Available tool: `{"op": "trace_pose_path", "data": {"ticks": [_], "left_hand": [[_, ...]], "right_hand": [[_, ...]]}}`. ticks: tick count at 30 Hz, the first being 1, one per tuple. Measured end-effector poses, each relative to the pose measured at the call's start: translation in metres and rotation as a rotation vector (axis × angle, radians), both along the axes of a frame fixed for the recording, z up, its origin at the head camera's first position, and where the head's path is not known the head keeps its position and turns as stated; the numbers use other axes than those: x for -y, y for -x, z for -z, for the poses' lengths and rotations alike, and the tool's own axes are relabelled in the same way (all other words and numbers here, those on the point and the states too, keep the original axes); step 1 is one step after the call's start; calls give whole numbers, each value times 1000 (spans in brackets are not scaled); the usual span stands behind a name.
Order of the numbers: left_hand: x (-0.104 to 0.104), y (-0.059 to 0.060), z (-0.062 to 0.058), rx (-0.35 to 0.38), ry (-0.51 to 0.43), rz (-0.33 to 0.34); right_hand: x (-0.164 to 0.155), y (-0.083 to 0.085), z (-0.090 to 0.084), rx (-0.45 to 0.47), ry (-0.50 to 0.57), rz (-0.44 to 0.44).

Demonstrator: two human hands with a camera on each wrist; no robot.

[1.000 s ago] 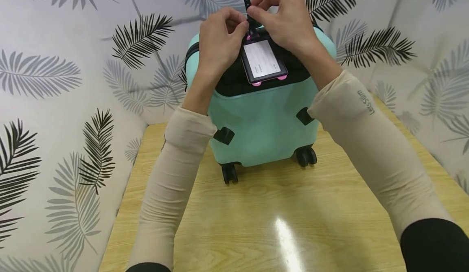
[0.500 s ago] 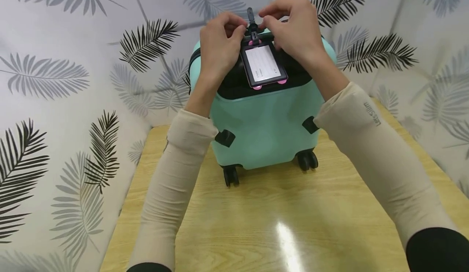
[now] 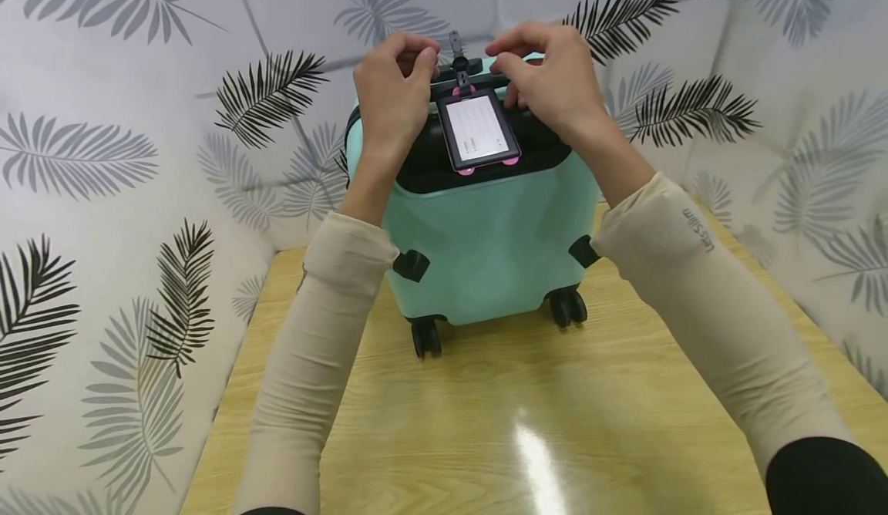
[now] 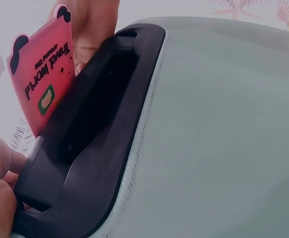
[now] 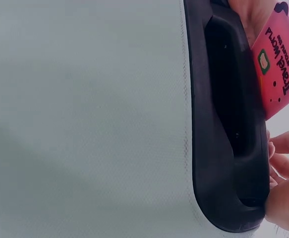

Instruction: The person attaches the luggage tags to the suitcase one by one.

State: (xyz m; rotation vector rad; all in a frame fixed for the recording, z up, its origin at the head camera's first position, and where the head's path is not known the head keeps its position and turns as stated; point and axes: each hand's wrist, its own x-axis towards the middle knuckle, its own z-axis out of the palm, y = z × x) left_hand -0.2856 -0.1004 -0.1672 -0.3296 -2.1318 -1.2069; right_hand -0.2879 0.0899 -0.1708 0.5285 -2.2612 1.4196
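A mint-green suitcase (image 3: 486, 237) stands upright, with a black handle panel (image 3: 548, 145) on top. A luggage tag (image 3: 476, 128) with a white card in a dark frame lies against this panel. Its black strap (image 3: 458, 56) sticks up behind the handle. My left hand (image 3: 395, 95) is just left of the strap, thumb and index finger bent close together. On the right, my right hand (image 3: 558, 83) has thumb and index finger apart, away from the strap. Both wrist views show the tag's pink back (image 4: 47, 79) with "Travel World" lettering, and fingers (image 5: 285, 163) beside the handle edge.
The suitcase's black wheels (image 3: 426, 338) rest on a pale wooden table (image 3: 430, 422). Behind and beside it hangs a white backdrop (image 3: 229, 183) printed with grey and black leaves. Small black straps (image 3: 412, 265) show in front of the suitcase near both sleeves.
My right thumb and index finger have come off the strap and moved right. My left fingers have drawn slightly left of it. The tag now lies unheld on the panel.
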Motion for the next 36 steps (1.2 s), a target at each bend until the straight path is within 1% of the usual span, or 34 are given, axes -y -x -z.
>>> {"op": "trace_pose_path", "data": {"ticks": [5,7,11,14,17,19,21,23,25,27,28,30,33,36], "left_hand": [[3,2,1,4,-6,-1],[3,1,1,-5,-17,6],[5,0,1,-88,-76,41],[9,-1,2,-166,-121,80],[14,-4,4,-216,-139,117],[18,-9,6,-240,-140,132],[23,-19,6,-254,-142,137],[29,-32,7,-273,-144,133],[39,-42,10,-294,-147,123],[54,-46,15,-285,-135,99],[64,-46,19,-275,-120,83],[85,-43,29,-232,-68,52],[116,-40,45,-137,62,19],[137,-43,60,-46,194,14]], "right_hand": [[2,0,-1,14,-8,-8],[3,-1,-1,14,-11,-9],[3,-1,0,-8,-8,-19],[2,-2,1,-48,22,-46],[-2,-4,2,-92,64,-83],[-8,-7,3,-129,75,-93],[-15,-10,4,-155,73,-91],[-23,-15,7,-178,58,-65],[-33,-20,11,-184,25,-24],[-45,-26,16,-171,-10,16],[-51,-29,19,-159,-24,34],[-64,-33,24,-136,-58,54],[-86,-36,32,-99,-117,69],[-109,-38,42,-76,-178,70]]}}
